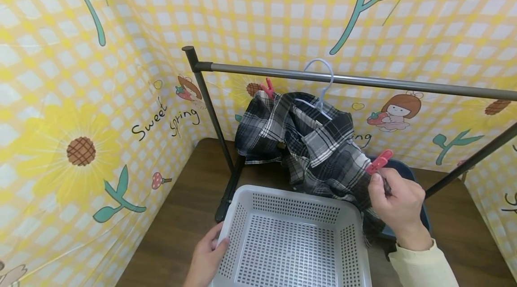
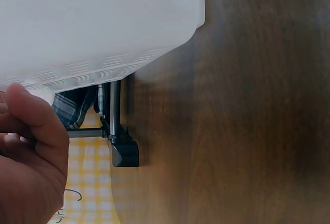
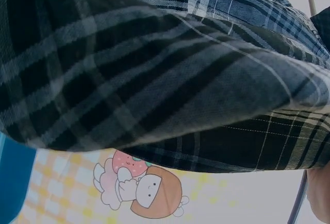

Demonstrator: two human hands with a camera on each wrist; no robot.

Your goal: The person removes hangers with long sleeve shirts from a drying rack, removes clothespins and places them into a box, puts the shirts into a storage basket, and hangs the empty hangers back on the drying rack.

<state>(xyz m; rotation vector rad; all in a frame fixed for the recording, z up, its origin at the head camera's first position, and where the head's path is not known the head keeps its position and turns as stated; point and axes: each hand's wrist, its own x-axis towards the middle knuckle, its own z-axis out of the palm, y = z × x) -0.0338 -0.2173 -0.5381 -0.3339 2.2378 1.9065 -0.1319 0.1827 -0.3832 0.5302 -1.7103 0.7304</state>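
A dark plaid shirt (image 1: pixel 323 143) hangs on a pale blue hanger (image 1: pixel 319 103), hooked over the rack's metal bar. One pink clothespin (image 1: pixel 267 88) is clipped at its left shoulder, another pink clothespin (image 1: pixel 379 162) at its right side. Just below that second pin, my right hand (image 1: pixel 397 204) pinches the shirt's dark cloth between thumb and fingers. In the right wrist view the plaid cloth (image 3: pixel 154 80) fills most of the picture. My left hand (image 1: pixel 208 251) grips the left rim of a light grey perforated basket (image 1: pixel 361 242), thumb over the edge, fingers (image 2: pixel 46 131) curled underneath.
The metal bar (image 1: pixel 262 71) of the clothes rack runs across, with a dark upright (image 1: pixel 214 116) and foot at left. A blue container (image 1: pixel 404 170) stands behind my right hand. Brown wooden tabletop (image 1: pixel 169 215) lies below, and yellow checked cloth (image 1: pixel 258 22) covers the walls.
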